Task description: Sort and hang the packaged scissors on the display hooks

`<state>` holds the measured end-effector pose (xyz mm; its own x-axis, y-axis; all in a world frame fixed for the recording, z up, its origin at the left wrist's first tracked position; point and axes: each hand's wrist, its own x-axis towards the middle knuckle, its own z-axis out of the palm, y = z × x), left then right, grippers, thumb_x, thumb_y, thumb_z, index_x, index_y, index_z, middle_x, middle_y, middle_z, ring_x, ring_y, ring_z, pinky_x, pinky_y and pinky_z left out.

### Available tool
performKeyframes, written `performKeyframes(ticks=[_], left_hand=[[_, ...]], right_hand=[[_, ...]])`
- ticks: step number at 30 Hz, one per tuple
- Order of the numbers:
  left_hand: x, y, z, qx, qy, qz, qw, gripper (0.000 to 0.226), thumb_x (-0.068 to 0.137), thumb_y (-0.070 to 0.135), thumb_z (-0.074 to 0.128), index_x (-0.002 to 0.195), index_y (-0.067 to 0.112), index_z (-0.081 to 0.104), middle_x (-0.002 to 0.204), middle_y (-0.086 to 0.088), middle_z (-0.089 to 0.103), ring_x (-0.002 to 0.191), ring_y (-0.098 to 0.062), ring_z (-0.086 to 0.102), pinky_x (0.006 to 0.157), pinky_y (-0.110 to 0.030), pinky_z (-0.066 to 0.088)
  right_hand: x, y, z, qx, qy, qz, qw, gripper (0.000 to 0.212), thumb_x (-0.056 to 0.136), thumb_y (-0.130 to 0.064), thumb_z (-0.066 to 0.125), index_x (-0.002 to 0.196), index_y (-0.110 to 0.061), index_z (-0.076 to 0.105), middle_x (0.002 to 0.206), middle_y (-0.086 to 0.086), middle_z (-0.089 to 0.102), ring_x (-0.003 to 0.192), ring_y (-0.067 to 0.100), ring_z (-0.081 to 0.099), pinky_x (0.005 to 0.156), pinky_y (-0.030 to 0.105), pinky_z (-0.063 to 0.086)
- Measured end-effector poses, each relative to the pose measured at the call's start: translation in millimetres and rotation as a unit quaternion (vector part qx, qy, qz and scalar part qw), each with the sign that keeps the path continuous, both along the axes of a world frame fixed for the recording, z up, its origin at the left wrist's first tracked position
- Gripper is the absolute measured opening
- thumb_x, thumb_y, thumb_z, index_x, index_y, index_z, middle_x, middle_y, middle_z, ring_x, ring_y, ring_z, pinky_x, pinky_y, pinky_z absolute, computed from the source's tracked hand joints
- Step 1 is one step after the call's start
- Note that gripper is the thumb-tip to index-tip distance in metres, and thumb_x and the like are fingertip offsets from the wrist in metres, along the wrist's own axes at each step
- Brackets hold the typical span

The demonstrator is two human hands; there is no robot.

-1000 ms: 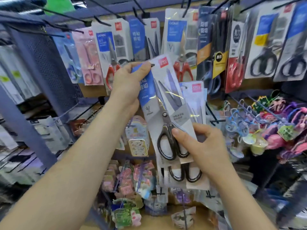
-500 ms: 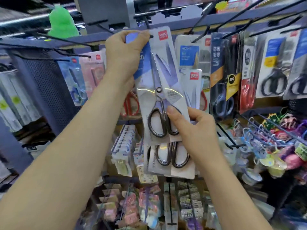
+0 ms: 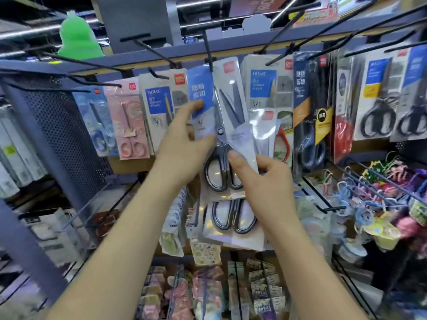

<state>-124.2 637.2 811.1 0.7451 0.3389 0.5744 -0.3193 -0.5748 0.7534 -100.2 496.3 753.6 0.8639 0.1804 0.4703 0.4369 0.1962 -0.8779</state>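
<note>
Shop shelving (image 3: 57,125) with black hooks (image 3: 147,46).

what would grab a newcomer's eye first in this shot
Dead centre, a scissors pack with a blue label has its top at a black display hook, and the left hand touches its left edge. Just below, the right hand grips a second scissors pack, with its thumb on the front one. A bright green toy stands out at upper left, above the hooks.
</note>
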Motion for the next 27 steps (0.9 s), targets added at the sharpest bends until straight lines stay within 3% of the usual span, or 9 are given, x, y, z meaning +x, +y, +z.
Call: performKeyframes(ticks=[6, 8, 10, 14, 18, 21, 23, 25, 27], left_hand=[[12, 13, -10, 0.055, 0.011, 0.113, 0.992, 0.063, 0.088, 0.019, 0.068, 0.143, 0.04, 0.044, 0.067, -0.009, 0.056, 0.065, -0.023, 0.055, 0.073, -0.039, 0.054], [22, 12, -6, 0.112, 0.032, 0.156, 0.981, 0.065, 0.09, 0.022, 0.067, 0.147, 0.037, 0.04, 0.08, -0.006, 0.064, 0.077, -0.024, 0.059, 0.08, -0.042, 0.052], [31, 9, -2, 0.178, 0.062, 0.203, 0.961, 0.066, 0.093, 0.022, 0.063, 0.151, 0.032, 0.033, 0.112, -0.012, 0.067, 0.103, -0.032, 0.06, 0.089, -0.041, 0.048], [53, 9, -2, 0.327, 0.121, 0.282, 0.894, 0.07, 0.097, 0.019, 0.056, 0.156, 0.02, 0.018, 0.117, -0.022, 0.062, 0.108, -0.04, 0.058, 0.078, -0.041, 0.042], [56, 7, -9, 0.411, 0.17, 0.293, 0.846, 0.071, 0.096, 0.013, 0.053, 0.155, 0.016, 0.014, 0.109, -0.027, 0.06, 0.092, -0.043, 0.061, 0.065, -0.04, 0.038], [40, 1, -10, 0.338, 0.071, 0.256, 0.903, 0.043, 0.098, 0.018, 0.051, 0.142, 0.019, 0.045, 0.102, -0.02, 0.066, 0.09, -0.039, 0.063, 0.071, -0.043, 0.047], [23, -14, -14, 0.159, -0.003, 0.122, 0.98, 0.024, 0.101, 0.026, 0.051, 0.121, 0.024, 0.063, 0.087, 0.001, 0.07, 0.08, -0.022, 0.065, 0.074, -0.043, 0.053], [5, -38, -17, 0.015, 0.008, -0.036, 0.999, 0.017, 0.098, 0.032, 0.055, 0.113, 0.039, 0.059, 0.083, 0.017, 0.069, 0.077, -0.003, 0.064, 0.074, -0.03, 0.055], [-3, -57, -28, -0.004, 0.034, -0.105, 0.994, 0.034, 0.093, 0.031, 0.063, 0.119, 0.047, 0.048, 0.097, 0.033, 0.066, 0.092, 0.01, 0.063, 0.079, -0.014, 0.051]], right_hand=[[11, -23, -10, 0.018, -0.055, -0.125, 0.99, 0.022, 0.09, -0.022, 0.067, 0.068, -0.025, 0.072, 0.055, -0.007, 0.062, 0.053, 0.007, 0.053, 0.075, 0.031, 0.047], [18, -34, -11, 0.014, -0.083, -0.179, 0.98, 0.019, 0.085, -0.016, 0.064, 0.075, -0.031, 0.07, 0.059, -0.011, 0.062, 0.058, -0.005, 0.055, 0.098, 0.037, 0.048], [26, -45, -10, 0.015, -0.109, -0.198, 0.974, 0.024, 0.087, -0.008, 0.064, 0.082, -0.031, 0.068, 0.07, -0.007, 0.064, 0.07, -0.01, 0.055, 0.09, 0.02, 0.049], [36, -60, -11, 0.035, -0.135, -0.17, 0.976, 0.028, 0.087, 0.003, 0.068, 0.104, -0.018, 0.059, 0.098, -0.017, 0.058, 0.092, -0.013, 0.053, 0.084, 0.007, 0.04], [41, -60, -19, 0.067, -0.078, -0.085, 0.991, 0.051, 0.081, -0.017, 0.075, 0.12, -0.037, 0.049, 0.126, -0.005, 0.058, 0.116, 0.015, 0.061, 0.099, 0.044, 0.052], [36, -59, -21, 0.106, -0.051, -0.033, 0.993, 0.068, 0.082, -0.015, 0.077, 0.134, -0.04, 0.04, 0.129, -0.006, 0.064, 0.113, 0.016, 0.066, 0.096, 0.042, 0.055], [33, -57, -20, 0.121, -0.04, -0.005, 0.992, 0.076, 0.081, -0.022, 0.079, 0.14, -0.044, 0.036, 0.134, 0.004, 0.063, 0.113, 0.019, 0.067, 0.095, 0.046, 0.055], [31, -54, -20, 0.127, -0.035, 0.006, 0.991, 0.081, 0.078, -0.029, 0.082, 0.141, -0.048, 0.035, 0.139, 0.01, 0.058, 0.118, 0.025, 0.065, 0.098, 0.05, 0.053], [30, -49, -18, 0.138, -0.031, 0.006, 0.99, 0.083, 0.079, -0.027, 0.083, 0.144, -0.044, 0.034, 0.14, 0.009, 0.058, 0.12, 0.026, 0.063, 0.099, 0.051, 0.053]])
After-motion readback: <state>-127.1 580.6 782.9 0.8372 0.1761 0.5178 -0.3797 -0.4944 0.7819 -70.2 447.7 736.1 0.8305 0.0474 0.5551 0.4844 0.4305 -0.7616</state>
